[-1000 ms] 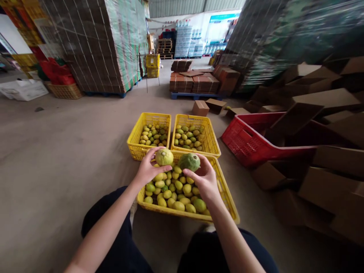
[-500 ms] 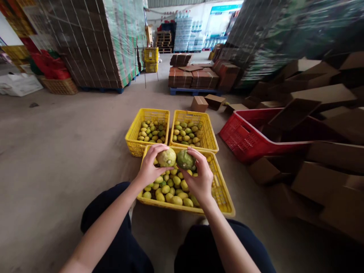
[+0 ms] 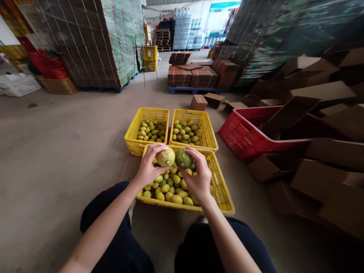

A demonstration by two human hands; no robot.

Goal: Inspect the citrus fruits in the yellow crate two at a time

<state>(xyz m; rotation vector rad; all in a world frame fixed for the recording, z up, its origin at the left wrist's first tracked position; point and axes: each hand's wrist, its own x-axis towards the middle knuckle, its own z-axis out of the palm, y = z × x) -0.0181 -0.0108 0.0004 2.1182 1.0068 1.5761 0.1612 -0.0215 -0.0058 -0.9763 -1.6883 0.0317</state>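
Between the thumb and fingers of my left hand (image 3: 148, 165) is a pale yellow lemon (image 3: 166, 157), its stem end facing me. My right hand (image 3: 200, 173) grips a dark green lemon (image 3: 183, 159) the same way, close beside the yellow one. Both fruits are held above the near yellow crate (image 3: 223, 189), where many yellow and greenish lemons (image 3: 176, 199) lie loose. Part of the crate's contents is hidden behind my hands. Two more yellow crates, a left one (image 3: 132, 131) and a right one (image 3: 209, 131), stand just beyond, with greener lemons inside.
To the right stands a red crate (image 3: 237, 131) with cardboard in it, amid a heap of open cardboard boxes (image 3: 318, 174). Flattened cartons (image 3: 192, 77) sit on a blue pallet (image 3: 196, 91) ahead. Tall wrapped stacks rise at left and right.
The view has shifted very slightly. Both hands still hold the same two lemons, almost unmoved over the near crate.
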